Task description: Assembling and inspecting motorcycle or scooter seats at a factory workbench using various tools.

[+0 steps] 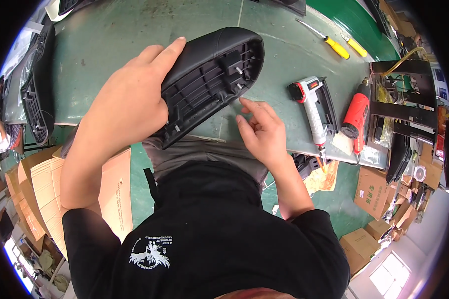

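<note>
A black padded seat (199, 89), likely for a motorcycle, is tilted over the green worktable (110, 45) in front of me. Its ribbed plastic underside faces up toward me, framed by the smooth dark cover, and metal studs stick up near its far end. My left hand (134, 89) grips the seat's left side, index finger stretched along the cover; its thumb is partly hidden. By the seat's near right edge is my right hand (262, 129), thumb and index finger apart, other fingers curled, nothing between them. The index fingertip is at the edge; whether it touches I cannot tell.
Right of the seat lie a silver-and-black staple gun (312, 109) with an air hose fitting and a red heat gun (356, 114). Farther back are a yellow-handled screwdriver (336, 47) and yellow-handled cutters (355, 46). Another black seat (37, 94) stands left; cardboard boxes (374, 192) sit below right.
</note>
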Tool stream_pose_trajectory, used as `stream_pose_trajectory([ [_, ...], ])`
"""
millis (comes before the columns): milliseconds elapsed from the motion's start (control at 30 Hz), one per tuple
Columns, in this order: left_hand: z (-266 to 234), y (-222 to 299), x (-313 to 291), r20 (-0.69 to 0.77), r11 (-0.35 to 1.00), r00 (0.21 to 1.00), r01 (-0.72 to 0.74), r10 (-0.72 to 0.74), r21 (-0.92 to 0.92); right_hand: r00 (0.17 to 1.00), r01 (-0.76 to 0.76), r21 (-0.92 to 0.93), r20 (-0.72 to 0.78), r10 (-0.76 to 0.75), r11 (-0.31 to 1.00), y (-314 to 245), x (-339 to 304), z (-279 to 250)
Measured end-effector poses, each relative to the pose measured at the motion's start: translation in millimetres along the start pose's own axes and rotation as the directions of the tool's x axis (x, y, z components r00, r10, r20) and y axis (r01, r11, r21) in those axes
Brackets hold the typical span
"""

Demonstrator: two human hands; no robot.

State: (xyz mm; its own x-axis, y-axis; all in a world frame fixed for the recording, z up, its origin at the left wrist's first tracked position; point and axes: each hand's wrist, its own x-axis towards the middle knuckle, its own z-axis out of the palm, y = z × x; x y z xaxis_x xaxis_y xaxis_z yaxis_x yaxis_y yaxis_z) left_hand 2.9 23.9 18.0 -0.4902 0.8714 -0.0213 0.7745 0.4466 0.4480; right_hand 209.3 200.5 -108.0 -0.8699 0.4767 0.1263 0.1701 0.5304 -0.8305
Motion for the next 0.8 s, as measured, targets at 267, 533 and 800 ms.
stream_pose_trajectory([
  [267,-8.0,-3.1,6.3,-0.088,0.997,0.994,-0.073,0.072,-0.004,0.954,0.29,-0.386,0.04,-0.298,0.876,6.5,22.2,3.6],
  [533,-15.8,-6.5,15.3,0.037,0.987,0.999,-0.01,0.016,-0.163,0.961,0.251,-0.39,-0.005,-0.275,0.886,9.8,10.8,7.1],
  [800,-17.4,-4.9,14.8,0.02,0.976,1.0,0.016,-0.012,-0.218,0.944,0.319,-0.417,0.057,-0.326,0.851,16.3,18.1,2.8],
])
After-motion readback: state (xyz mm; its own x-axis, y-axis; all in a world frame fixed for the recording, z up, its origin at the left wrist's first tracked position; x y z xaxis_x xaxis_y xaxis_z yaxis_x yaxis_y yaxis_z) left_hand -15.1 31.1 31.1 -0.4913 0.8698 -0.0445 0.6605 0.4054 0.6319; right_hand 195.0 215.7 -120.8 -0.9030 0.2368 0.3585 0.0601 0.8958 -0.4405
